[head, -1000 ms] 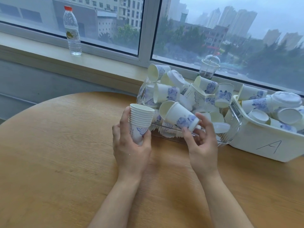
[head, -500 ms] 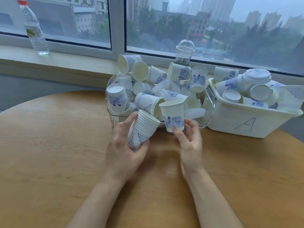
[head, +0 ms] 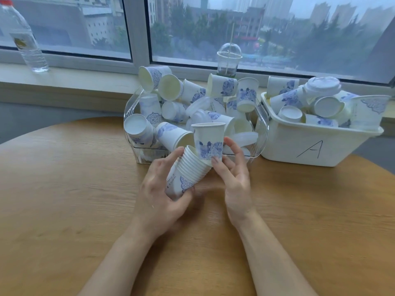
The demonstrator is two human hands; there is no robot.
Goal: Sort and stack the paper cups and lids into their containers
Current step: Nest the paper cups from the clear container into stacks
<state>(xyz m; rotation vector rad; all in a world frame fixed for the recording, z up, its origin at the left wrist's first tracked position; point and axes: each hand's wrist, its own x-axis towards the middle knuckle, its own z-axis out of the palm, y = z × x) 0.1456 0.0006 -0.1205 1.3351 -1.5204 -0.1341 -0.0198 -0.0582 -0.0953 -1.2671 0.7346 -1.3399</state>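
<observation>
Left hand [head: 159, 196] wrapped around a nested stack of paper cups [head: 188, 174], tilted, mouth pointing up and right; ribbed look from the rolled rims packed one over another, blue floral print on the white outermost wall. Right hand [head: 234, 176] pinches a single paper cup [head: 209, 138] by its lower wall with thumb and fingertips, upright, mouth up, its base sitting in the mouth of the stack. Cup is a tapered white cone shape, matte paper, blue flower print near the bottom.

Both held just above the round wooden counter [head: 64, 199], light tan with visible grain, smooth finish.

Just behind the hands: clear plastic bin [head: 261, 133], glossy, rounded corners, heaped with loose paper cups lying at all angles plus flat translucent white lids [head: 243, 138]. To its right, touching or nearly so, an opaque white plastic tub [head: 320, 144] with a handwritten "A" on the front, also piled with cups, and a white lid [head: 322, 85] on top.

On the window sill: clear dome-lidded plastic cup [head: 228, 60] behind the clear bin, clear water bottle [head: 23, 37] with a red cap far left.
</observation>
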